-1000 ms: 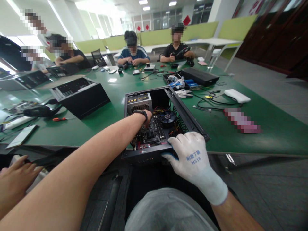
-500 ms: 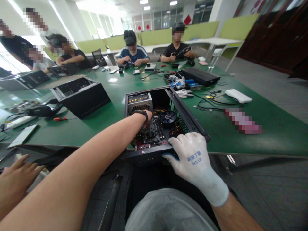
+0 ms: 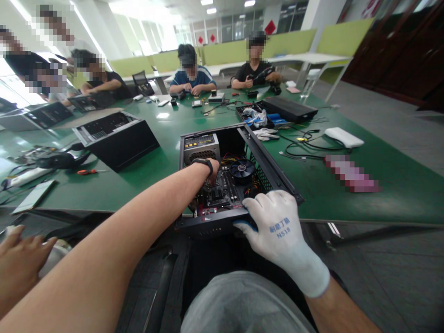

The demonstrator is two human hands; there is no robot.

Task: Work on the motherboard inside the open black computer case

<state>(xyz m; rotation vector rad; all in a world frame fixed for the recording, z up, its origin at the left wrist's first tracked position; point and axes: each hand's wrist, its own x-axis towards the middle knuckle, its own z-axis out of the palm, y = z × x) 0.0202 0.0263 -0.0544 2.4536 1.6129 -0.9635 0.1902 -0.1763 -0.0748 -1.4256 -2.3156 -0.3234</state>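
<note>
An open black computer case [image 3: 211, 222] lies at the near edge of the green table, with a power supply [image 3: 201, 147], a motherboard [image 3: 225, 187] and a round black fan [image 3: 242, 170] inside. My left hand [image 3: 214, 171], bare with a dark band at the wrist, reaches down into the case beside the power supply. Its fingers are mostly hidden, and what they touch cannot be seen. My right hand [image 3: 272, 219], in a white glove, is closed on the case's near right rim.
A second case [image 3: 123, 145] and an orange screwdriver [image 3: 90, 172] are left on the table [image 3: 388, 199]. Gloves [image 3: 265, 134], cables and a white pouch [image 3: 343, 138] lie beyond and right. Another person's hand [image 3: 26, 256] is at the lower left; several people sit or stand across.
The other person's hand at the lower left has shifted slightly, with a pale rounded object now showing beneath it. People at the back left have moved a little. My hands look unchanged.
</note>
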